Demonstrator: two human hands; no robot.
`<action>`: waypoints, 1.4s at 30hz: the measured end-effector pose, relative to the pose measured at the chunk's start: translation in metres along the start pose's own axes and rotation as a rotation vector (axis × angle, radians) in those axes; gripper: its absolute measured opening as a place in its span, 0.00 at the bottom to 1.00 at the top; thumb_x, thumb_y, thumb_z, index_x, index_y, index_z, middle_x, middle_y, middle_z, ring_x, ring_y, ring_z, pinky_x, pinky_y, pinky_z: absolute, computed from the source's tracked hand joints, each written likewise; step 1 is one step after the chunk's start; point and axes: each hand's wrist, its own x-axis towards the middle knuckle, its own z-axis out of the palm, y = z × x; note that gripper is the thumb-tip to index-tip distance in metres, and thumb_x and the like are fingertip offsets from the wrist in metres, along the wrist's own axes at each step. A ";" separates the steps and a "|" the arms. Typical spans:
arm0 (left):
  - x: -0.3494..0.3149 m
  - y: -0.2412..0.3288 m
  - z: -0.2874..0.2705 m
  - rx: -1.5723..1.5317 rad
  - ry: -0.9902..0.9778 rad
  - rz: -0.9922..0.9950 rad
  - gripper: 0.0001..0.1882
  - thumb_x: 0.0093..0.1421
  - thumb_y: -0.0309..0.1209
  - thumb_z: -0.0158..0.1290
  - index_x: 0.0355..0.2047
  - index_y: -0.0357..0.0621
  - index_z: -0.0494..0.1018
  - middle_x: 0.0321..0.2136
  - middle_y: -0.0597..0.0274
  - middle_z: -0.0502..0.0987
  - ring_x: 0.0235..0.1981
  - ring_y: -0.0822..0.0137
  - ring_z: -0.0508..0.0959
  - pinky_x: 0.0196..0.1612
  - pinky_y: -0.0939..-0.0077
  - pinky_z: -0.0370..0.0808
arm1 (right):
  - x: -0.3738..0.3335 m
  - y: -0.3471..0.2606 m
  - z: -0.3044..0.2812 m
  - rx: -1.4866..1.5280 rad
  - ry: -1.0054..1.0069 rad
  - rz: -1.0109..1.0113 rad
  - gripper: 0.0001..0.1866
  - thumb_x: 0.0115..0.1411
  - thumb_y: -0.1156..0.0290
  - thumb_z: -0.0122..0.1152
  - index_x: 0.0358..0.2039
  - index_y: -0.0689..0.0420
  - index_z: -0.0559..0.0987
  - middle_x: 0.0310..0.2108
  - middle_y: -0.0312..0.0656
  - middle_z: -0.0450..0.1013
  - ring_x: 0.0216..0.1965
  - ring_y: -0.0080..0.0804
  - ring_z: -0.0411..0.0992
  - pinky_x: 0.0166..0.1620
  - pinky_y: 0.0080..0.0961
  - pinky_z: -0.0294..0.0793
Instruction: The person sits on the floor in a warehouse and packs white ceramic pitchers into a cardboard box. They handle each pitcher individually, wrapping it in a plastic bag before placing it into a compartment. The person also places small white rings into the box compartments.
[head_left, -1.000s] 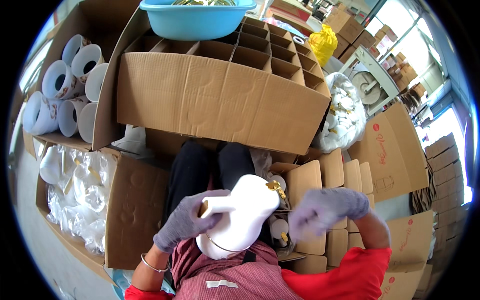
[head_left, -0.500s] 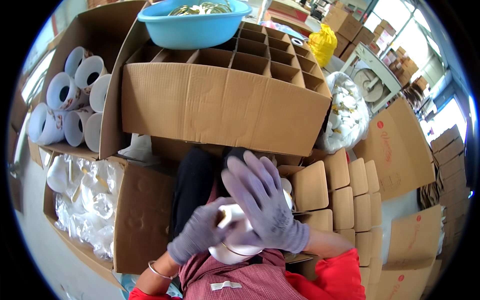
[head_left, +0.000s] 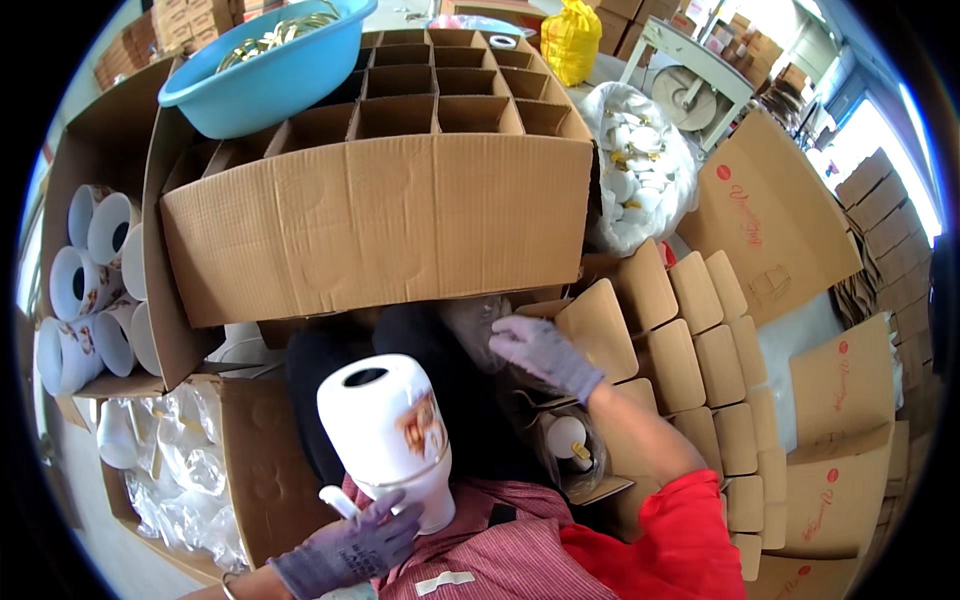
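The left hand point(head_left: 350, 548) has its grip clamped on the near, narrower part of a white jug point(head_left: 375, 430) by the checked apron point(head_left: 510, 560); its long axis tilts, holed end far-left. The right hand point(head_left: 550, 358), nearer of the 2 to the clear plastic bag point(head_left: 470, 325), is just right of it; whether that grip is closed, I cannot tell.

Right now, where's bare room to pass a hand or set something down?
To pass: over the dark trousers, between the glossy white pot and clear-wrapped white item. Setting down: the pale floor strip between tan cardboard flaps and red-printed brown cartons. Crowded: the left brown carton of clear plastic wrapping; the white plastic bag of white pieces.
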 end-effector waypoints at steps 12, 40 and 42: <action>0.015 -0.137 -0.037 -0.675 0.966 -0.776 0.11 0.54 0.23 0.57 0.39 0.38 0.79 0.39 0.53 0.81 0.42 0.53 0.81 0.54 0.56 0.74 | -0.005 0.019 -0.006 0.643 -0.258 0.219 0.14 0.63 0.60 0.62 0.27 0.57 0.79 0.20 0.30 0.71 0.21 0.15 0.67 0.24 0.19 0.67; 0.053 -0.158 -0.015 -1.474 0.837 -0.694 0.15 0.67 0.34 0.53 0.47 0.36 0.78 0.46 0.65 0.76 0.43 0.73 0.75 0.47 0.77 0.73 | 0.057 -0.060 0.032 0.683 0.028 -0.403 0.15 0.60 0.63 0.66 0.40 0.62 0.79 0.33 0.42 0.77 0.38 0.31 0.74 0.43 0.30 0.73; 0.046 -0.154 -0.007 -1.607 1.021 -0.670 0.17 0.67 0.35 0.52 0.50 0.34 0.76 0.45 0.65 0.76 0.42 0.74 0.75 0.47 0.78 0.73 | 0.064 -0.073 0.039 0.388 0.216 -0.590 0.15 0.60 0.67 0.63 0.45 0.60 0.80 0.42 0.49 0.77 0.46 0.45 0.75 0.52 0.40 0.73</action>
